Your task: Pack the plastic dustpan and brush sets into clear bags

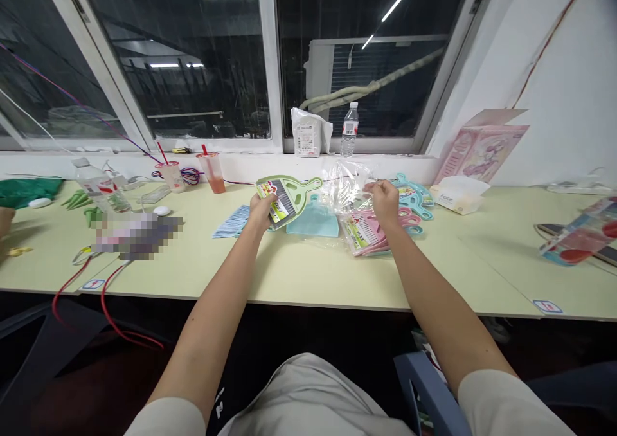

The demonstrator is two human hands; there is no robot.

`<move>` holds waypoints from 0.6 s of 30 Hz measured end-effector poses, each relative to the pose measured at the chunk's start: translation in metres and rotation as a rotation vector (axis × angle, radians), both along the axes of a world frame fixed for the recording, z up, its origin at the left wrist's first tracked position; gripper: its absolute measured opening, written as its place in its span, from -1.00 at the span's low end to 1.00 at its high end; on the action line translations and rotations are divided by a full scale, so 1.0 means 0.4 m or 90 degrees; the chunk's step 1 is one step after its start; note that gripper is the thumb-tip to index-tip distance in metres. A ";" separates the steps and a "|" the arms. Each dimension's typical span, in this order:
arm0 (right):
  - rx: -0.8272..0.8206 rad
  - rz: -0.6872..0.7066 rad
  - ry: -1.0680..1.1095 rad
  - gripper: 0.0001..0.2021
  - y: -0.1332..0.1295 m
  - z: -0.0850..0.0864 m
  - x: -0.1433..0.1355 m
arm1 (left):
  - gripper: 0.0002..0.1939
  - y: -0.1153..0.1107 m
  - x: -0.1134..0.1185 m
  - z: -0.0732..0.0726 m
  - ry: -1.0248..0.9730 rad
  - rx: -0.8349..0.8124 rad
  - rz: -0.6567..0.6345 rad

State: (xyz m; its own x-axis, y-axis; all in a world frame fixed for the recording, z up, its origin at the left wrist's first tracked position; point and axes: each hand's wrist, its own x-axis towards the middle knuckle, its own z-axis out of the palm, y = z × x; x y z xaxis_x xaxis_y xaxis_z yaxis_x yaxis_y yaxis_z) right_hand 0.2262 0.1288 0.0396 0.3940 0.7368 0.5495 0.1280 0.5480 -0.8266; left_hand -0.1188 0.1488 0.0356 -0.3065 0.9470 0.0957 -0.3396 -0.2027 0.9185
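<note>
My left hand grips a green dustpan and brush set with a printed label, raised over the table. In my right hand is the edge of a clear plastic bag, pinched between the fingers. Below the bag lie pink dustpan sets in clear wrapping, with blue sets behind and to the right. A light blue dustpan rests on the table between my hands. Blue bristles show to the left of my left hand.
On the pale yellow table stand a red-straw cup, a water bottle and a tissue pack. A pink box leans at the right wall. Another person's hand shows at the far left.
</note>
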 end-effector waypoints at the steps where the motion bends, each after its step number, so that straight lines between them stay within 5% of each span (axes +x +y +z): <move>1: 0.016 -0.032 -0.048 -0.83 -0.005 0.001 0.002 | -0.54 0.001 -0.002 0.001 0.013 0.018 0.012; 5: 0.050 -0.053 -0.118 -0.84 -0.014 -0.002 -0.006 | -0.53 -0.003 0.000 0.003 0.075 0.056 -0.001; 18: 0.074 0.095 0.042 -0.79 -0.020 0.010 -0.014 | -0.56 -0.015 0.003 0.002 0.153 0.040 0.003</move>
State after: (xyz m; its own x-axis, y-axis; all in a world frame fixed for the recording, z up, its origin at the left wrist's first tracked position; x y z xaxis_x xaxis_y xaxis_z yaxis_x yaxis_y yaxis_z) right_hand 0.2207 0.1210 0.0435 0.3223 0.7230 0.6110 -0.0142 0.6491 -0.7606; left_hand -0.1176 0.1428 0.0362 -0.2726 0.9353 0.2255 -0.1119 -0.2636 0.9581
